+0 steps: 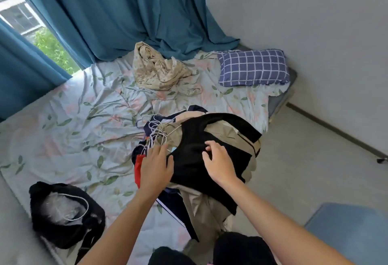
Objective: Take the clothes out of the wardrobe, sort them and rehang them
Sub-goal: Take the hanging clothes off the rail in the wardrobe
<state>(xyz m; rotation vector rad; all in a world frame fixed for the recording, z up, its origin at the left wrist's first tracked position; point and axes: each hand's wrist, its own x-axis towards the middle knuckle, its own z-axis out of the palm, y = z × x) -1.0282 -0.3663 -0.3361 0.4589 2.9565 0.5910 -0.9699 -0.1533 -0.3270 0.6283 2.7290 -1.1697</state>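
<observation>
Clothes pile [195,149]: lying in a heap at the near right edge of the bed [69,130], partly hanging over that edge toward the floor; the wardrobe itself is not showing in this view.
Progress, done: the garments are sitting on the bed and not on a rail, so the taking-out step is judged to be finished, at least for this batch.
Progress, left: sorting is judged to be only starting, since everything is lying in one heap with no separate stacks showing; rehanging is not yet begun.
Black top [195,155]: lying uppermost, sleeveless in cut, its neckline turned toward the hangers.
Beige garment [222,136]: showing beneath the black top and trailing down off the bed edge.
Other layers: a red piece [139,165] and dark navy cloth [168,199] are peeking out at the pile's left side.
Wire hangers [158,132]: bunching in a tangle at the pile's far left, their hooks crossing one another.
Left hand [155,168]: resting on the pile beside the hangers, fingers reaching among the wires, thumb lying on the black top; whether it is gripping a wire cannot be told.
Right hand [218,164]: fingers curling into the black top, pinching up a fold of its cloth.
Black bag [65,214]: sitting at the near left corner of the bed, well apart from the pile.
Checked pillow [254,67]: lying at the far right corner.
</observation>
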